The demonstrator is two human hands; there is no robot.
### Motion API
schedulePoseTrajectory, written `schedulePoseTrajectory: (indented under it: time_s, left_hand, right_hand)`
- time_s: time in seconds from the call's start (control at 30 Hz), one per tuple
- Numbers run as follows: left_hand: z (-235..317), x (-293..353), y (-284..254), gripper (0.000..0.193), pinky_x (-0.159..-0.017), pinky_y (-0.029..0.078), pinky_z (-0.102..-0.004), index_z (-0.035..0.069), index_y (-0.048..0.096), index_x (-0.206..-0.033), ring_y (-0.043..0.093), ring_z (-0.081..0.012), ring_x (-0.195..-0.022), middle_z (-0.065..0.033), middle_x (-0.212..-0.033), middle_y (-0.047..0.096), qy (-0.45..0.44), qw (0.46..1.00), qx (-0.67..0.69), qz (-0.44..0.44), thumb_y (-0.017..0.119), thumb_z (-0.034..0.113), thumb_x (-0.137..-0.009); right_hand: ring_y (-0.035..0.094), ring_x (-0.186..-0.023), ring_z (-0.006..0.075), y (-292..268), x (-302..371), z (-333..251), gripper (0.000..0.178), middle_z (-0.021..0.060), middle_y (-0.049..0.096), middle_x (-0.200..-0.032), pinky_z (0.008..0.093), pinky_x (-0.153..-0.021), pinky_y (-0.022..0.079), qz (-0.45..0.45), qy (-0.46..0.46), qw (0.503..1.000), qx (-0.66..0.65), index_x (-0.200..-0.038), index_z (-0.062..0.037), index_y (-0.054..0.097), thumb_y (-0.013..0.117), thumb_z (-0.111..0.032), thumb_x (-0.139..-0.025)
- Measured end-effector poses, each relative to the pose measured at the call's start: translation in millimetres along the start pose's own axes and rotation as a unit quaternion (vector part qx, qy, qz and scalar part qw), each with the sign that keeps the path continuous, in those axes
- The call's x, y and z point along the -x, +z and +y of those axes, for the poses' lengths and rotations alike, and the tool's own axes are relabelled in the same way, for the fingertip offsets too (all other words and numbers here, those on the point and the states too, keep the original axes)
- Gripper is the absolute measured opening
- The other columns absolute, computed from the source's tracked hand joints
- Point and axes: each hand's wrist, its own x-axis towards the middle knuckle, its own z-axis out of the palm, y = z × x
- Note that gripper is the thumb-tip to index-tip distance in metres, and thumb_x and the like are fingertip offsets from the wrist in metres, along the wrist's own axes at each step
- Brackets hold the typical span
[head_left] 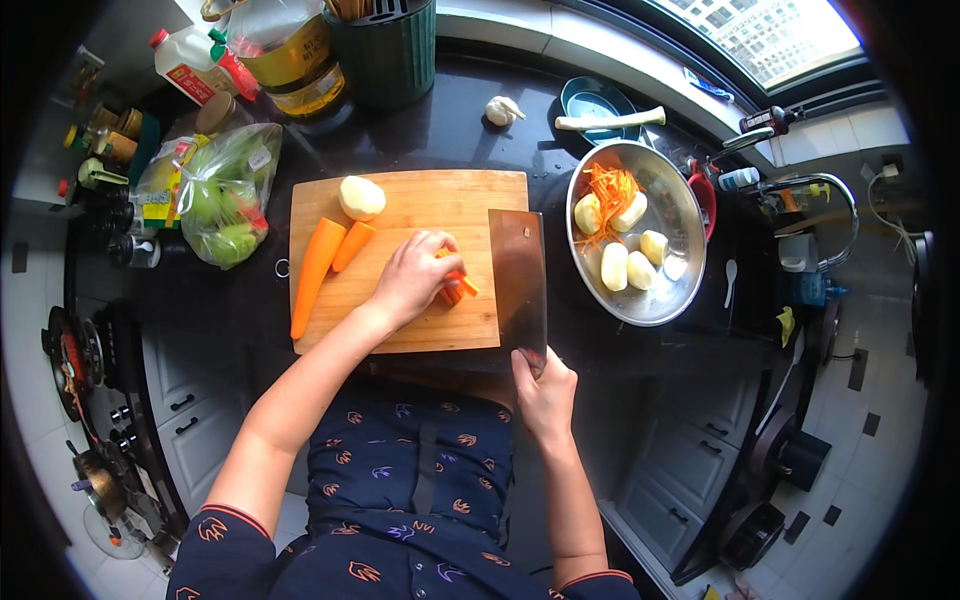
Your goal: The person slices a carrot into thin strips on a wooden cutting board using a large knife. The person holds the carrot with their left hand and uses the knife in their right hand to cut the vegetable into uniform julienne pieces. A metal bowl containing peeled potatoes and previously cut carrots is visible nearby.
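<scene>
On the wooden cutting board (400,335), my left hand (415,272) closes its fingers over a small stack of cut carrot pieces (455,291). My right hand (547,395) grips the handle of a cleaver (518,275). Its broad blade lies over the board's right edge, apart from the carrot pieces. A long peeled carrot (318,270) and a shorter carrot piece (352,246) rest at the board's left side. Above them is a peeled potato (362,198). To the right, a metal bowl (688,225) holds shredded carrot (613,184) and several peeled potatoes (615,268).
A bagged bunch of green vegetables (225,200) sits left of the board. Behind stand an oil jug (300,70) and a dark green utensil holder (385,60). A garlic bulb (503,111), a teal dish (590,97), a white spoon (730,282) and a faucet (850,215) are also around.
</scene>
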Motion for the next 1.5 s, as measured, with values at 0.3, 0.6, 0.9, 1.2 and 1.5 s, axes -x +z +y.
schedulePoseTrajectory:
  time_s: [0.3, 0.6, 0.9, 1.2, 1.5]
  left_hand:
    - [-8, -12, -37, 0.010, -0.083, 0.055, -0.0377, 0.007, 0.076, -0.092, 0.067, -0.0280, -0.093, -0.0085, -0.094, 0.073, -0.050, 0.985, 0.158, -0.051, 0.078, 0.005, -0.082]
    - [-15, 0, -24, 0.014, -0.085, 0.056, -0.0378, 0.012, 0.077, -0.091, 0.066, -0.0261, -0.096, -0.0044, -0.096, 0.071, 0.006, 0.998, 0.044, -0.043, 0.081, 0.004, -0.079]
    - [-14, 13, -19, 0.038, -0.101, 0.049, -0.0411, 0.020, 0.072, -0.120, 0.057, -0.0291, -0.119, -0.0078, -0.126, 0.062, -0.069, 0.994, 0.082, -0.007, 0.082, 0.018, -0.083]
    - [30, 38, 36, 0.083, -0.123, 0.016, -0.0638, 0.026, 0.035, -0.161, 0.013, -0.0509, -0.153, -0.0242, -0.167, 0.016, -0.092, 0.992, -0.057, 0.062, 0.074, 0.046, -0.091]
    - [41, 15, 76, 0.058, -0.121, 0.029, -0.0544, 0.016, 0.060, -0.142, 0.037, -0.0425, -0.146, -0.0231, -0.155, 0.041, -0.161, 0.978, -0.053, 0.122, 0.077, 0.029, -0.088]
  right_hand:
    - [0.076, -0.070, 0.0246, 0, 4, 12, 0.015, 0.0205, 0.072, -0.077, 0.0325, -0.063, 0.054, 0.008, -0.006, 1.000, -0.002, -0.100, 0.0033, 0.069, 0.070, -0.011, -0.095]
    - [0.077, -0.078, 0.0264, 2, 9, 13, 0.015, 0.0210, 0.073, -0.081, 0.0328, -0.067, 0.055, -0.003, 0.017, 1.000, -0.014, -0.102, 0.0027, 0.070, 0.070, -0.011, -0.094]
    - [0.078, -0.080, 0.0262, 2, 10, 11, 0.016, 0.0206, 0.074, -0.083, 0.0320, -0.069, 0.056, -0.018, 0.035, 0.999, -0.012, -0.104, 0.0027, 0.071, 0.070, -0.010, -0.094]
    - [0.077, -0.078, 0.0260, 4, 9, 19, 0.017, 0.0207, 0.074, -0.082, 0.0327, -0.069, 0.056, -0.012, 0.039, 0.999, -0.030, -0.104, 0.0035, 0.070, 0.070, -0.011, -0.095]
    - [0.077, -0.075, 0.0260, 2, 12, 25, 0.017, 0.0201, 0.073, -0.080, 0.0330, -0.067, 0.055, -0.010, 0.051, 0.998, -0.023, -0.104, 0.0025, 0.070, 0.070, -0.012, -0.095]
